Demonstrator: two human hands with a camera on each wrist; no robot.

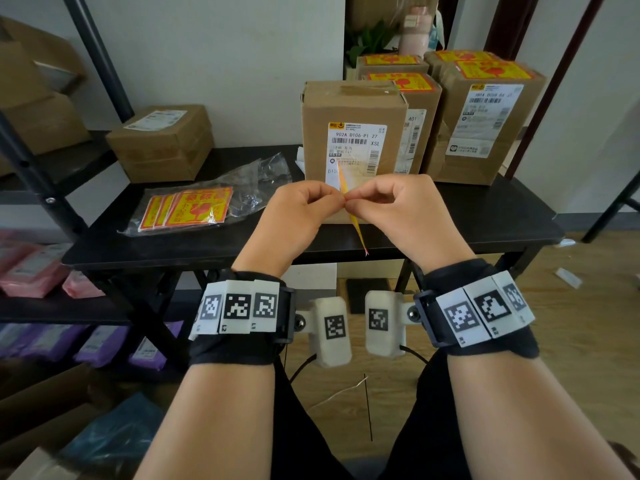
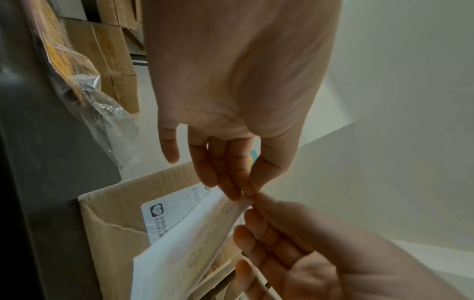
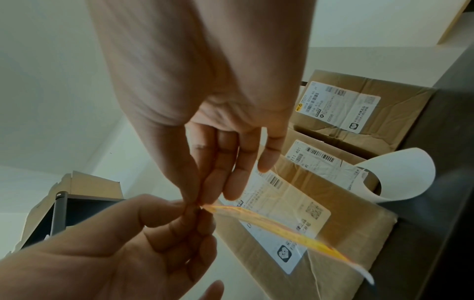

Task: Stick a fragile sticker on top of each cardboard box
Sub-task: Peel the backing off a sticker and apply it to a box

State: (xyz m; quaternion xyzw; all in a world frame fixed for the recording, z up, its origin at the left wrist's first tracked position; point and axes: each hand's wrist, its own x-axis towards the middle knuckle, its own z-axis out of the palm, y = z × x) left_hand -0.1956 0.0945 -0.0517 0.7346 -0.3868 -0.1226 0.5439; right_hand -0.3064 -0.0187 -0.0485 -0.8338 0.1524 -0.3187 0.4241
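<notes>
My left hand and right hand meet in front of me, both pinching the same corner of a yellow and red fragile sticker that hangs edge-on between them. Its white backing side shows in the left wrist view and its yellow face in the right wrist view. Just behind the hands stands a tall cardboard box with a taped top that bears no sticker. A lower box at the left has only a shipping label on top.
A clear bag of fragile stickers lies on the black table at the left. Several boxes with stickers on top stand at the back right. A curled white backing sheet lies beside the boxes. Shelves with parcels stand to the left.
</notes>
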